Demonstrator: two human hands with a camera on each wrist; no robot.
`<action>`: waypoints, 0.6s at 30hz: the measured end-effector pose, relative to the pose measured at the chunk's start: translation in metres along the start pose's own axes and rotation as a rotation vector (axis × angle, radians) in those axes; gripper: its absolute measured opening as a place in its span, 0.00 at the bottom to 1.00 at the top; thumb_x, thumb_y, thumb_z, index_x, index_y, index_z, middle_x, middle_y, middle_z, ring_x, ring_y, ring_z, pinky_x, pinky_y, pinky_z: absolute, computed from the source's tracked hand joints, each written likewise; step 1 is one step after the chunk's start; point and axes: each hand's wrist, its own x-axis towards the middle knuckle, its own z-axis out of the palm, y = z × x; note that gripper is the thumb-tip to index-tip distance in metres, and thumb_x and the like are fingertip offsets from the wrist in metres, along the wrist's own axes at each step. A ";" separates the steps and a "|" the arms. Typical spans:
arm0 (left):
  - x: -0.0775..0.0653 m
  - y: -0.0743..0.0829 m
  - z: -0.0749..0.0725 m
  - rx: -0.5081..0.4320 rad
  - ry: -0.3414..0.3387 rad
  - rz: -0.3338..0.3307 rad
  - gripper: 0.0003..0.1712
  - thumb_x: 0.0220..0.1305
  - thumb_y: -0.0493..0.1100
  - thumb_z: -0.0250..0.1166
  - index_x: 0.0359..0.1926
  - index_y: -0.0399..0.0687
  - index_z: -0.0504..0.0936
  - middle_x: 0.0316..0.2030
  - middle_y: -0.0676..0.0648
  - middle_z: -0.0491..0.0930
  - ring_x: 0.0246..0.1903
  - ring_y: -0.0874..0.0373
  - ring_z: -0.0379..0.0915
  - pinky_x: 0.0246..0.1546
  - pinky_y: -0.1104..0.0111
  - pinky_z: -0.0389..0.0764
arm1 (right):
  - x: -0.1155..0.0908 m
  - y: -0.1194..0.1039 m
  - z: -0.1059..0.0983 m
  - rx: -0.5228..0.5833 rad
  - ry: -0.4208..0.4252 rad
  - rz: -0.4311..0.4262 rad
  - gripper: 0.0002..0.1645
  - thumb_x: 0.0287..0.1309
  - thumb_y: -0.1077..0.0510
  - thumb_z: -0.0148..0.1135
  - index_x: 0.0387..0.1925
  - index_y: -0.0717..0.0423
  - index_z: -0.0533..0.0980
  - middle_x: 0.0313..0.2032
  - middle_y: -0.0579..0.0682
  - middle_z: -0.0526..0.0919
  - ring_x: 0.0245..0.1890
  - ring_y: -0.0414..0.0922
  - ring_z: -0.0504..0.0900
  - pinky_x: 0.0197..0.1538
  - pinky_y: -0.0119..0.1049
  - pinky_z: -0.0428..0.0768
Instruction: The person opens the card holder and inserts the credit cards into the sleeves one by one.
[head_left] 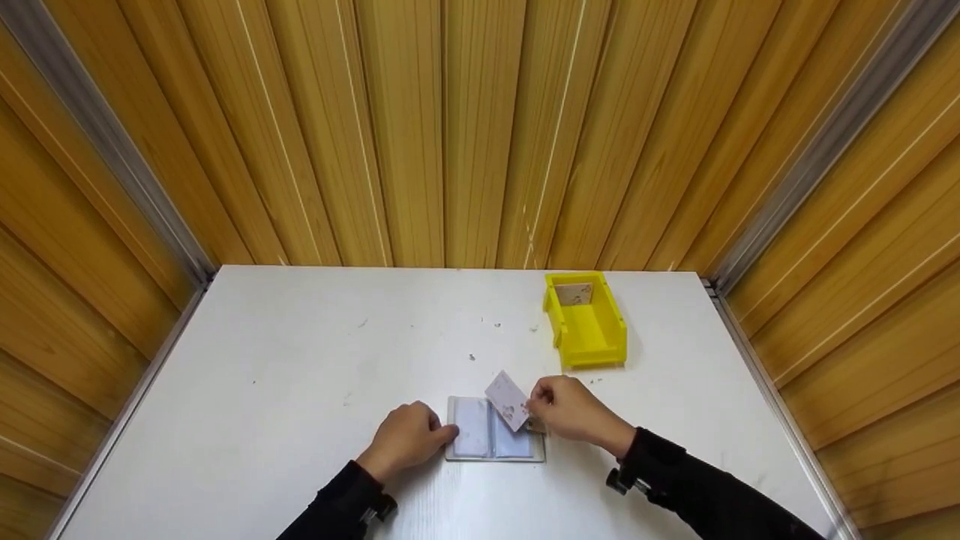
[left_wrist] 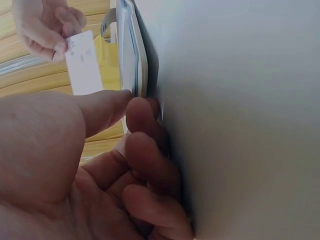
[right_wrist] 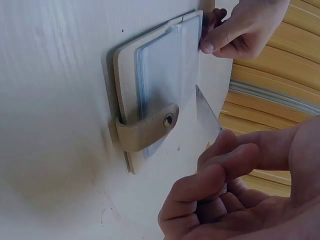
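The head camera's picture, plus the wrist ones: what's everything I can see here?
card holder: one, beige, open near the table's front
clear sleeves: several, bluish, inside the holder
snap strap: one, beige, at the holder's right side
card: one, pale with printed marks, above the holder's right half
bin: one, yellow, table's far right
patterned piece: one, beige, bin's far end
table: one, white, beneath everything
dark specks: several, on the table
wall panels: many, wood-brown, back and sides
metal rails: several, grey, corners and table sides
sleeves: two, black, on the arms
left hand: one, bare, holding the holder's left edge
right hand: one, bare, pinching the card
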 end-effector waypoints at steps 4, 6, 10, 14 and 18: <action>-0.001 0.000 -0.001 0.000 0.014 0.021 0.28 0.70 0.55 0.74 0.15 0.54 0.76 0.15 0.59 0.67 0.21 0.61 0.65 0.26 0.67 0.64 | -0.005 0.002 0.004 -0.055 -0.013 0.016 0.09 0.71 0.56 0.67 0.33 0.53 0.82 0.34 0.46 0.85 0.32 0.42 0.76 0.34 0.32 0.73; -0.001 0.000 -0.001 -0.004 0.017 0.029 0.28 0.70 0.55 0.74 0.14 0.54 0.76 0.14 0.59 0.67 0.21 0.61 0.64 0.25 0.68 0.64 | -0.006 0.003 0.005 -0.072 -0.018 0.024 0.09 0.70 0.56 0.67 0.32 0.54 0.82 0.34 0.46 0.85 0.32 0.42 0.76 0.34 0.32 0.72; -0.002 0.001 -0.001 -0.013 0.019 0.032 0.28 0.69 0.54 0.75 0.14 0.55 0.76 0.14 0.60 0.67 0.21 0.61 0.64 0.25 0.68 0.64 | -0.007 0.005 0.007 -0.061 -0.037 0.060 0.08 0.68 0.57 0.67 0.32 0.54 0.83 0.34 0.46 0.85 0.31 0.42 0.76 0.33 0.32 0.72; -0.002 0.001 -0.001 -0.017 0.018 0.032 0.28 0.69 0.53 0.75 0.13 0.55 0.75 0.13 0.60 0.66 0.20 0.61 0.63 0.24 0.68 0.63 | -0.008 0.006 0.009 -0.057 -0.057 0.062 0.08 0.67 0.58 0.67 0.30 0.53 0.83 0.34 0.46 0.86 0.30 0.41 0.76 0.32 0.31 0.72; -0.002 0.001 0.000 -0.018 0.017 0.027 0.28 0.68 0.53 0.75 0.13 0.55 0.74 0.13 0.60 0.66 0.19 0.61 0.63 0.24 0.68 0.62 | -0.009 0.007 0.010 -0.066 -0.063 0.058 0.09 0.66 0.58 0.66 0.28 0.53 0.83 0.34 0.45 0.86 0.30 0.41 0.76 0.33 0.32 0.72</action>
